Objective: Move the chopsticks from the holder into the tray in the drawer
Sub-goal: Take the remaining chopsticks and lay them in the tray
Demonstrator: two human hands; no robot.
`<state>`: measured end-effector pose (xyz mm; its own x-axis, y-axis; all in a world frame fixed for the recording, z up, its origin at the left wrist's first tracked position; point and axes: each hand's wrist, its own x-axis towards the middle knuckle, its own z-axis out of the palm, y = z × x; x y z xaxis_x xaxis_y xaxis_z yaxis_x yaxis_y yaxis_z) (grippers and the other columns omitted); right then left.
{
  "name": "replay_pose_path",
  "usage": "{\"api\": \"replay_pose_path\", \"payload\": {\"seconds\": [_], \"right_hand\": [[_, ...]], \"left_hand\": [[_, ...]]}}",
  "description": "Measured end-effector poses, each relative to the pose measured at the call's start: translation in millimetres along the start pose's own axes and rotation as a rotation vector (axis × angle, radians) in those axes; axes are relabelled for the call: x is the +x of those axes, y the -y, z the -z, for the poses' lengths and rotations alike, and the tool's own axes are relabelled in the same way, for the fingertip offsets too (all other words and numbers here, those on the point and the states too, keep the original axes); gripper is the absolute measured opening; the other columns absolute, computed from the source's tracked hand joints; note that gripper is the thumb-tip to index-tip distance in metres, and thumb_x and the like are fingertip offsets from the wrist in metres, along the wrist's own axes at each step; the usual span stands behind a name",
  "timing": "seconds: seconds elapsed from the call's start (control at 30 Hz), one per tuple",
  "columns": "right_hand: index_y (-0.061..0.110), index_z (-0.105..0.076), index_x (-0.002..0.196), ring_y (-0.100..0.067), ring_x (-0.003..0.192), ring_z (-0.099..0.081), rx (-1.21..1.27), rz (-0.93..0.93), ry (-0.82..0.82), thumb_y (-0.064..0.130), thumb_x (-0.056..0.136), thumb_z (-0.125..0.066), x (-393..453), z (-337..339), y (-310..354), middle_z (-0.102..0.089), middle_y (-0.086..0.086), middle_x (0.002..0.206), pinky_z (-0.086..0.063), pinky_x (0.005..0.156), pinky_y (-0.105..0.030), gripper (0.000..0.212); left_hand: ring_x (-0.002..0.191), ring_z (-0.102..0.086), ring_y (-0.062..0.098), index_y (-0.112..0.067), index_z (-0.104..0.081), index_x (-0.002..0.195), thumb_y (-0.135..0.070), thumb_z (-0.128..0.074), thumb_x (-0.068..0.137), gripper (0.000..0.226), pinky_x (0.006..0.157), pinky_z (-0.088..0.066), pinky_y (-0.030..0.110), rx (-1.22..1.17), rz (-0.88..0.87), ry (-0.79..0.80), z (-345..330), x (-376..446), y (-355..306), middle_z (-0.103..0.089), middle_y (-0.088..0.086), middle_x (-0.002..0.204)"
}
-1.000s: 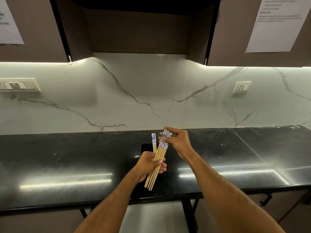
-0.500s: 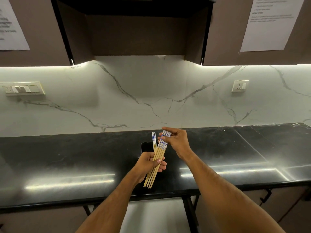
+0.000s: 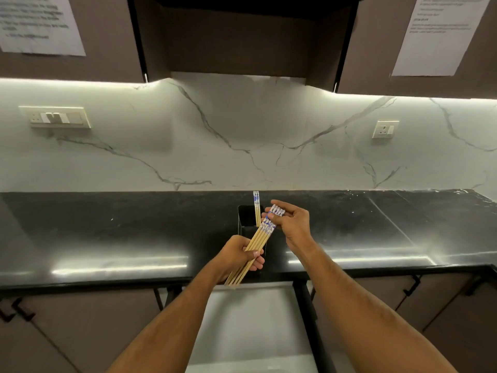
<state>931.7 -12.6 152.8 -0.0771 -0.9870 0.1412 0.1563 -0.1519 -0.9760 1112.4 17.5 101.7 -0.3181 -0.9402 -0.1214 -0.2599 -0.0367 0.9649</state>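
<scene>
1. Head view, the hands: the left hand is curled round the lower shafts of a bundle of chopsticks, thumb across them. The right hand pinches the blue-patterned top ends of the same bundle. Both hands are clamped on it, above the front of the counter.

2. Head view, the rest of the task's things: a black holder stands on the counter just behind the hands. A pair of chopsticks stands upright in it, its patterned tops above the rim. No drawer or tray shows. A pale surface below the counter edge, between the forearms, cannot be made out.

3. Step in hand, as I judge it: gathering. Most chopsticks are out and being squared up in the two hands; none has reached the tray.

4. Next move, as I judge it: the right hand should let go of the bundle, reach to the holder and lift the pair straight up, so that the holder does not tip. The left hand must grip firmly, since the loose sticks could fan out or slip. Then the drawer has to be found and opened.
</scene>
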Motion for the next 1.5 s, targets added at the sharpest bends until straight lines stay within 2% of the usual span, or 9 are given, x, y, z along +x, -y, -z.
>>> {"api": "replay_pose_path", "payload": {"seconds": [0.13,0.3,0.47,0.63,0.77,0.87,1.0,1.1,1.5], "right_hand": [[0.0,-0.07,0.119,-0.031,0.088,-0.078,0.071,-0.084,-0.077,-0.013,0.084,-0.071,-31.4,3.7,-13.7,-0.079,-0.015,0.094,-0.064,0.073,-0.032,0.037],[0.002,-0.07,0.118,-0.034,0.093,-0.077,0.15,-0.156,-0.127,-0.014,0.085,-0.069,-58.2,13.3,-31.9,-0.078,-0.017,0.097,-0.065,0.077,-0.036,0.037],[0.002,-0.068,0.121,-0.033,0.097,-0.077,0.161,-0.201,-0.159,-0.014,0.088,-0.067,-75.3,27.5,-55.3,-0.078,-0.017,0.102,-0.062,0.088,-0.046,0.037],[0.004,-0.065,0.129,-0.028,0.101,-0.075,-0.152,-0.163,-0.132,-0.007,0.087,-0.072,-92.7,44.7,-80.5,-0.074,-0.016,0.112,-0.06,0.093,-0.047,0.044],[0.01,-0.059,0.14,-0.018,0.12,-0.063,-0.795,0.055,0.057,0.011,0.086,-0.079,-108.2,65.7,-93.5,-0.066,-0.007,0.131,-0.051,0.105,-0.035,0.058],[0.019,-0.057,0.141,-0.02,0.128,-0.056,-1.183,0.048,0.47,0.022,0.089,-0.077,-118.6,59.6,-99.5,-0.063,-0.003,0.136,-0.044,0.111,-0.038,0.056],[0.018,-0.068,0.122,-0.023,0.102,-0.066,-1.513,-0.005,0.802,0.02,0.092,-0.071,-139.9,38.2,-127.6,-0.071,-0.006,0.115,-0.054,0.095,-0.038,0.03],[0.014,-0.073,0.102,-0.022,0.082,-0.067,-1.575,-0.042,0.826,0.014,0.092,-0.068,-154.6,35.1,-146.6,-0.071,-0.006,0.092,-0.058,0.081,-0.035,0.011],[0.01,-0.078,0.095,-0.026,0.073,-0.067,-1.541,-0.203,0.771,0.003,0.091,-0.064,-190.7,50.1,-220.1,-0.07,-0.008,0.08,-0.061,0.074,-0.036,0.016]], "left_hand": [[0.084,-0.078,0.024,-0.008,-0.071,0.102,-0.011,-0.06,0.099,0.012,0.077,-0.064,0.035,0.055,0.06,0.032,-7.2,-20.8,13.3,-0.078,0.011,0.086],[0.079,-0.077,0.021,-0.006,-0.07,0.102,-0.011,-0.058,0.1,0.013,0.074,-0.064,0.03,0.109,0.124,0.077,-19.9,-40.3,19.7,-0.076,0.01,0.083],[0.087,-0.076,0.029,0.002,-0.068,0.11,-0.01,-0.058,0.1,0.018,0.083,-0.063,0.039,0.203,0.152,0.048,-35.9,-49.4,26.2,-0.074,0.02,0.095],[0.084,-0.076,0.032,0.006,-0.068,0.109,-0.007,-0.058,0.099,0.019,0.083,-0.063,0.043,0.343,0.23,-0.018,-55.2,-53.1,48.5,-0.074,0.023,0.093],[0.091,-0.073,0.029,-0.004,-0.07,0.109,-0.016,-0.068,0.093,0.02,0.087,-0.06,0.04,0.796,0.254,0.022,-62.2,-55.1,74.3,-0.075,0.017,0.101],[0.086,-0.066,0.026,-0.008,-0.068,0.11,-0.017,-0.069,0.091,0.021,0.08,-0.057,0.034,1.0,0.218,0.052,-74.6,-59.8,95.4,-0.067,0.011,0.1],[0.081,-0.06,0.022,-0.013,-0.068,0.104,-0.011,-0.065,0.093,0.011,0.08,-0.057,0.034,1.082,0.172,0.101,-89.0,-68.0,123.0,-0.064,0.007,0.097],[0.077,-0.06,0.023,-0.012,-0.067,0.095,-0.007,-0.059,0.093,0.01,0.072,-0.056,0.036,1.091,0.127,0.119,-92.0,-80.1,142.8,-0.062,0.007,0.09],[0.079,-0.067,0.027,-0.009,-0.068,0.092,-0.001,-0.055,0.093,0.016,0.071,-0.058,0.038,1.0,0.206,0.135,-110.0,-108.2,213.7,-0.067,0.009,0.09]]}}
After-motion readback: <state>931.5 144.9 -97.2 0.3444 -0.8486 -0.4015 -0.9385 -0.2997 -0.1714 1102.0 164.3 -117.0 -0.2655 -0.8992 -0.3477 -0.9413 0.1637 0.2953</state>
